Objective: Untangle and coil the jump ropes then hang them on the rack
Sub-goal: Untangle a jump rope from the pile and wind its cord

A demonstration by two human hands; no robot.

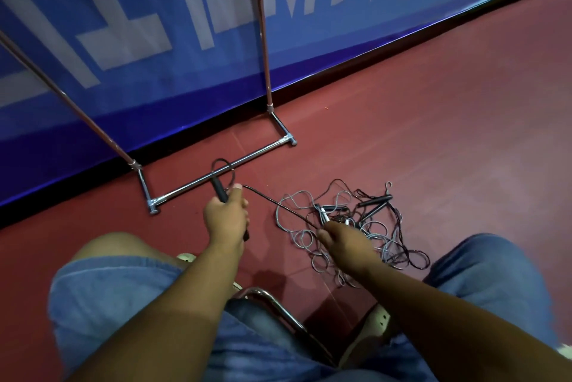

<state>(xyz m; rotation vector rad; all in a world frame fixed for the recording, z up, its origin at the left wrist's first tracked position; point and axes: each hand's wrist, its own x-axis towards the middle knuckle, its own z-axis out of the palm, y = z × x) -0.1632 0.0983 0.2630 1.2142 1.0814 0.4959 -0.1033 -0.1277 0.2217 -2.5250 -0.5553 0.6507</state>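
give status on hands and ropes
Left hand grips a black handle. Right hand pinches the black cord, taut between hands. Other ropes in a tangled pile. Rack base just ahead.

1. Far side first: the blue banner (154, 87) along the wall carries big white strokes (213, 10), blocky characters running left to right.
2. They are cut off by the top edge and seen at a slant, so not one word or number comes through.
3. Near right, the rope handles (375, 199) in the pile on the floor are too small and blurred to show any mark.
4. Nothing readable here.
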